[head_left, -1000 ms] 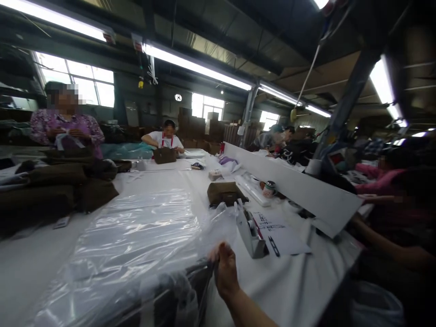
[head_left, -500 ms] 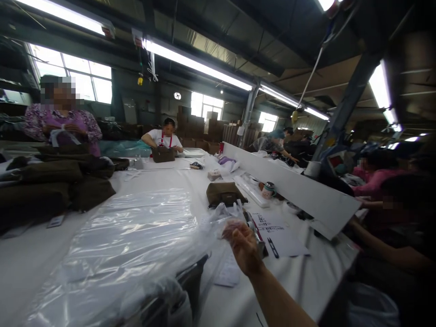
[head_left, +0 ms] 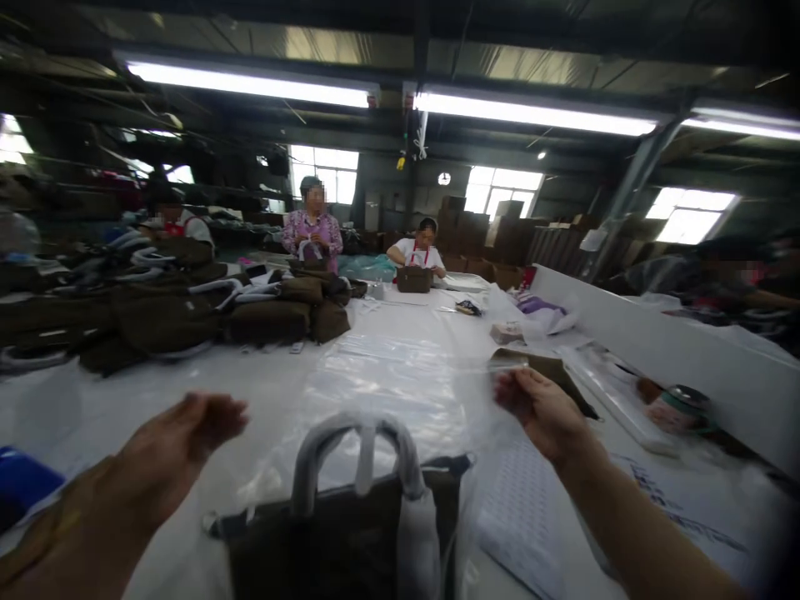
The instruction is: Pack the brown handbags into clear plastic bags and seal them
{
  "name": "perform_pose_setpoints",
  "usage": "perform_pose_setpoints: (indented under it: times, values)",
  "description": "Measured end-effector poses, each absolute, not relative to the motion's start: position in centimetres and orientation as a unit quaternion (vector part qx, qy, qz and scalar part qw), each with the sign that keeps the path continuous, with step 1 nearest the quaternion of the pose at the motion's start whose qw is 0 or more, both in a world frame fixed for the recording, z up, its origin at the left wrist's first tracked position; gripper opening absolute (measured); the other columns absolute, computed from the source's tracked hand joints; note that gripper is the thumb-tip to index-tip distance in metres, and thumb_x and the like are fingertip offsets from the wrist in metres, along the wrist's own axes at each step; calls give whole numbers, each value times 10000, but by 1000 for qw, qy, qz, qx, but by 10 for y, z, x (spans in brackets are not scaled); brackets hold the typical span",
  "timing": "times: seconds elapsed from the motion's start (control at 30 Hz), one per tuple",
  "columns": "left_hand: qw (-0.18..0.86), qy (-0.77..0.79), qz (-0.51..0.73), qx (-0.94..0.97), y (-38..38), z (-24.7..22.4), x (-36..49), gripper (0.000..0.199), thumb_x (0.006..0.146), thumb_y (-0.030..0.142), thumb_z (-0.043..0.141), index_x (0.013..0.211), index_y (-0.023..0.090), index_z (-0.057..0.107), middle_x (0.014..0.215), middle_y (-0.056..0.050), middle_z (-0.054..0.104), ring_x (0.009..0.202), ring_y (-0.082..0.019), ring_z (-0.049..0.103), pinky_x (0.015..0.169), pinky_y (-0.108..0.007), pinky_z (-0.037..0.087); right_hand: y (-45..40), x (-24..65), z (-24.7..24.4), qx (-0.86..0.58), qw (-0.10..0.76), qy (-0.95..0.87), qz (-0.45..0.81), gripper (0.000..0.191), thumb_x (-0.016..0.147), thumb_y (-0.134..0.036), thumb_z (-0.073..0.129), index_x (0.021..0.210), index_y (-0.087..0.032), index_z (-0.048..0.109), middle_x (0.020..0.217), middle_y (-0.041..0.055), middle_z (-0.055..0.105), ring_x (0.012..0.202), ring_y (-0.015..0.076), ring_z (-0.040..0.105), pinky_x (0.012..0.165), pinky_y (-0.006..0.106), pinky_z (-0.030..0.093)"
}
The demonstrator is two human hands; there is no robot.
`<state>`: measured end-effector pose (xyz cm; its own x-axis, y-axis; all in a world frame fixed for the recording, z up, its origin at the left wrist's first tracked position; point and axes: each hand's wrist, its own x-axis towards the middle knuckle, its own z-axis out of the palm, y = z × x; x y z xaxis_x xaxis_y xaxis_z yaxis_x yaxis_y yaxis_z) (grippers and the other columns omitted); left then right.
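Note:
A dark olive handbag point(head_left: 350, 542) stands upright close in front of me, its two handles point(head_left: 325, 450) wrapped in pale padding. To its left, my left hand point(head_left: 181, 442) hovers over the table, blurred, with fingers loosely stretched and nothing visible in them. On the other side my right hand point(head_left: 543, 408) is closed in a pinch, with a thin piece of clear plastic point(head_left: 509, 365) showing at its fingertips. Past the handbag, a large clear plastic sheet point(head_left: 387, 375) lies flat on the white table. An olive pouch point(head_left: 556, 375) lies just behind my right hand.
Piled olive bags point(head_left: 162, 317) cover the table's left side. A printed sheet point(head_left: 525, 508), a lidded mug point(head_left: 678, 408) and a white partition board point(head_left: 656, 325) stand or lie on the right. Two people point(head_left: 316, 229) point(head_left: 418, 254) work at the far end.
My view has swung left, bringing the handbag and my left hand into sight. My right hand is still pinched and now sits beside the pouch.

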<state>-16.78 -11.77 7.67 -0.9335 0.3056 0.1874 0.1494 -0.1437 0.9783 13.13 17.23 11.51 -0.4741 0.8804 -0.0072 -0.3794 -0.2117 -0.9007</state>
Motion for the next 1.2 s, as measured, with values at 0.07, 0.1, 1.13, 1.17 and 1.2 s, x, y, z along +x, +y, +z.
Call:
perform_pose_setpoints:
  times: [0.07,0.1,1.13,1.17,1.2]
  values:
    - [139,599,776,140,-117,99,-172,274,934,186,341,785,105,556,686,-29,651,629,-124,610,637,-301,533,184,108,132,-289,419,-453,732,104,754,-189,653,688,-151,583,639,19,648,555,128,625,561,251,559]
    - [163,567,796,136,-118,110,-173,278,933,166,334,775,102,553,670,-24,655,607,-116,611,617,-279,529,187,101,141,-286,423,-453,731,100,775,-174,619,686,-151,579,633,18,643,551,124,623,560,247,559]
    - [369,695,381,486,-280,-84,-63,165,823,323,563,849,256,712,977,-62,674,1111,-220,510,972,-382,382,-87,169,-117,-96,-178,-936,289,498,596,-346,774,1018,-130,621,997,142,619,928,326,564,815,405,445]
    - [347,695,376,505,-274,-78,-62,184,842,319,536,862,247,705,931,-58,677,1083,-211,522,962,-367,386,-92,167,-129,-99,-183,-944,255,299,701,-243,681,971,-127,633,972,140,631,910,312,580,789,385,450]
    - [317,698,372,523,-265,-73,-62,200,857,317,514,865,238,698,895,-54,672,1050,-201,533,950,-352,389,-94,167,-139,-104,-178,-949,237,179,768,-153,567,930,-130,642,945,133,644,887,294,597,761,361,451]
